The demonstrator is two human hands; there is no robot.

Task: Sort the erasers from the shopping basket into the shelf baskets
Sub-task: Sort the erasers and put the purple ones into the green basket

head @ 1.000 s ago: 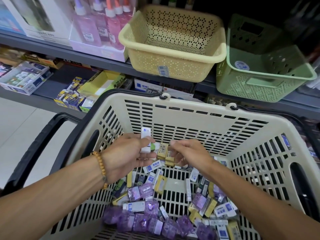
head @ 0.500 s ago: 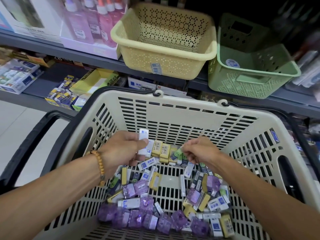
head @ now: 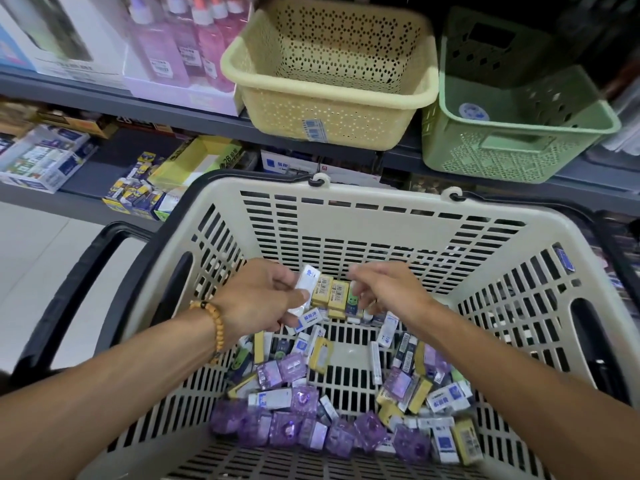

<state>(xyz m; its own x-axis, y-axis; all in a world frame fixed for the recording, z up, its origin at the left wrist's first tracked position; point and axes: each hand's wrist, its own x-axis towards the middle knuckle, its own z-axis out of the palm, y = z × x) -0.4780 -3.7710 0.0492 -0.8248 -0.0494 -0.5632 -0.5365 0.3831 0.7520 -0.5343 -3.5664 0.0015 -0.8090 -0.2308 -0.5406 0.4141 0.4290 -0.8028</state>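
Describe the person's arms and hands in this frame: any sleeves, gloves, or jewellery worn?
Both forearms are bare, with no sleeves in view and no gloves. The left hand has a bracelet of round tan wooden-looking beads at the wrist, with one darker bead near its top. The right hand and its wrist carry no watch or bracelet; rings cannot be made out on either hand because of motion blur.

Purple, yellow and white wrapped erasers [head: 346, 400] lie heaped in my beige shopping basket [head: 381, 226]; the yellow shelf basket [head: 332, 95] and green shelf basket [head: 519, 133] sit above.
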